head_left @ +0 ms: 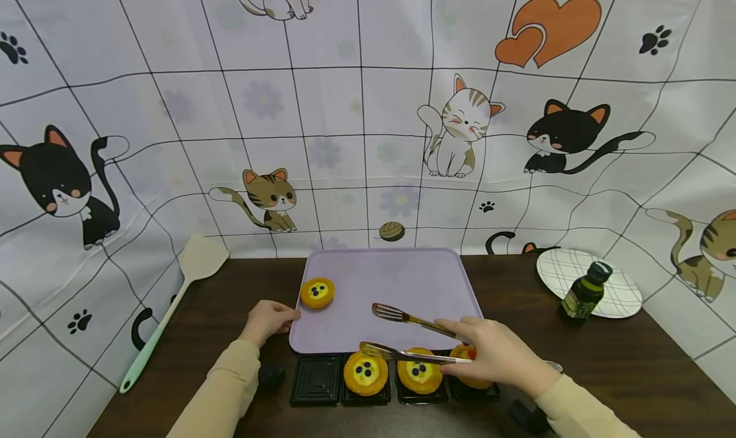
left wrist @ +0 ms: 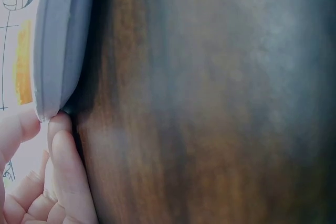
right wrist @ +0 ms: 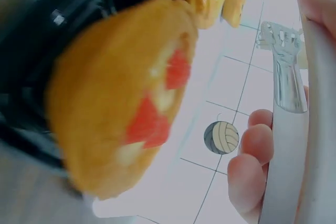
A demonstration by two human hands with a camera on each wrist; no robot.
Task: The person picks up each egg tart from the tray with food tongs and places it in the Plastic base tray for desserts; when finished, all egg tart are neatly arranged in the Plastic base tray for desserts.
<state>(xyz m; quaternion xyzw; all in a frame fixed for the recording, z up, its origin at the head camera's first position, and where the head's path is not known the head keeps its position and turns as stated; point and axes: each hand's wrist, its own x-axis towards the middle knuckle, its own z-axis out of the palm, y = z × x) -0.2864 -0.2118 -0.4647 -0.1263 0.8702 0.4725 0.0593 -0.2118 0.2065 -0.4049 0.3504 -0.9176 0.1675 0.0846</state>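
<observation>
Along the left edge of the dark table (head_left: 259,278) we note a spatula (head_left: 201,258), blade far, handle near. Next, the left hand (head_left: 270,320) pinches the tray (head_left: 397,278) at the near part of its left rim; the left wrist view shows thumb and fingers on opposite faces of it. Just beyond that hand, on the tray's left side, sits a berry tart (head_left: 317,293).

A row of black cups (head_left: 315,380) runs left to right along the tray's near edge. We see the leftmost cup's ridged floor; the second tart (head_left: 366,375) and third tart (head_left: 420,378), dark berries on top, sit in the next two, and the red-topped tart (right wrist: 105,93) in the rightmost, partly hidden by the right hand in the head view.

The tongs (head_left: 425,324) point left, long axis roughly parallel to the row, arms spread: far arm over the tray, near arm across the third tart, its tip at the second tart's far edge. Contact: cannot tell. We judge this the governing relation: most of the second tart lies on the near side of both arms, so straddling it calls for a shift nearer.

The right hand (head_left: 494,348) grips the tongs' handle end, close by the red-topped tart. Farther right we log a bottle (head_left: 586,291) before a plate (head_left: 623,301).
</observation>
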